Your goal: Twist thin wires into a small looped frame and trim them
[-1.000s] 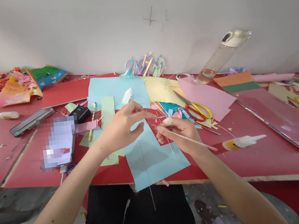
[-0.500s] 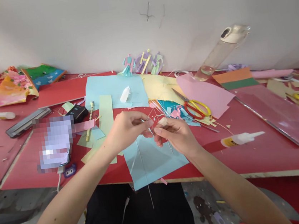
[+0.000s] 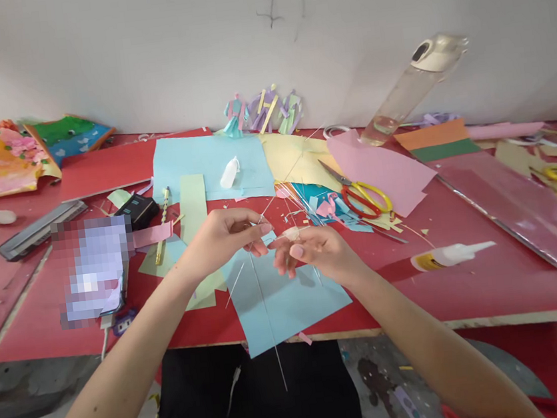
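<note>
- Red table [image 3: 405, 305] set against a pale wall [image 3: 140, 50] with a few dark scrawled marks, seen in the head view.
- Near the middle, holds a thin white wire [image 3: 235, 285] slantwise in the left hand [image 3: 224, 242], with thumb and forefinger pressed together on it; points one end down to the left and the other up toward the wall.
- Just beside, curls the fingers of the right hand [image 3: 321, 251] toward the left ones; cannot tell whether thumb and fingertips clamp on anything or merely come near each other.
- Below both hands, blue paper [image 3: 300, 314] lying askew at the front edge, with a second wire [image 3: 264, 308] crossing over it and on past the edge above black trousers [image 3: 261, 405]; cannot tell whether its upper end touches the left fingers.
- Beyond the hands, small paper scraps [image 3: 355, 226] beside scissors [image 3: 348, 182] with red and yellow handles, next to pink paper [image 3: 380, 174].
- To the right, a glue bottle [image 3: 447, 257] lying on its side, nozzle outward; farther back, a clear water bottle [image 3: 404, 97].
- To the left, a strip of green paper [image 3: 193, 205], a black case [image 3: 139, 211] and a phone [image 3: 97, 270].
- By the wall, small paper figures [image 3: 266, 111] in pastel colours.
</note>
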Available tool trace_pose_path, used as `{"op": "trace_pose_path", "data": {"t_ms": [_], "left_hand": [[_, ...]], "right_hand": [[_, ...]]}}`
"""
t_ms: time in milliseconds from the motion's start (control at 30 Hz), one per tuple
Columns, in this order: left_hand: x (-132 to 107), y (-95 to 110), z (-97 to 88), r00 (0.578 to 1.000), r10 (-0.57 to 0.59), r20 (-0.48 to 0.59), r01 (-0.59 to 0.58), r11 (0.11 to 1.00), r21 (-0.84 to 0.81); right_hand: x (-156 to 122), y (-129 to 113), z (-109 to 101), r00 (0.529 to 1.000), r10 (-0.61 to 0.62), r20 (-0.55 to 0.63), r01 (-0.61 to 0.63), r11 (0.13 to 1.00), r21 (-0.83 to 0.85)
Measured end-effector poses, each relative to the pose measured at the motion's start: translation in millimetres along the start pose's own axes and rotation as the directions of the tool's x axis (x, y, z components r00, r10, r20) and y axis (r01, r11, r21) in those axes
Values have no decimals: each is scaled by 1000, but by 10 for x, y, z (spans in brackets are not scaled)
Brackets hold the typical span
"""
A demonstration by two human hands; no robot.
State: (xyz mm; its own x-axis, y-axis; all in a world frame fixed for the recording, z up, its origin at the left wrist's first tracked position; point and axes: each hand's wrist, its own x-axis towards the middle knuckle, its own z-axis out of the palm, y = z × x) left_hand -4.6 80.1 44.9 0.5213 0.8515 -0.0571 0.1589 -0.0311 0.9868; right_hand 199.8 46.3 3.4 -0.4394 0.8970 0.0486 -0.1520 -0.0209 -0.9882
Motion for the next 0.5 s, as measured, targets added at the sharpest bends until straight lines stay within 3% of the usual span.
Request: {"op": "trace_pose_path", "data": {"t_ms": [333,500], "left_hand": [[35,-141,-36,999,5,38,-3,999,-43],[30,-153,17,995,-31,91,44,989,-144]], "right_hand": [[-8,-5,7,994,-35,-105,15,984,-178],[13,3,15,996,-32,-77,21,990,-139]]}}
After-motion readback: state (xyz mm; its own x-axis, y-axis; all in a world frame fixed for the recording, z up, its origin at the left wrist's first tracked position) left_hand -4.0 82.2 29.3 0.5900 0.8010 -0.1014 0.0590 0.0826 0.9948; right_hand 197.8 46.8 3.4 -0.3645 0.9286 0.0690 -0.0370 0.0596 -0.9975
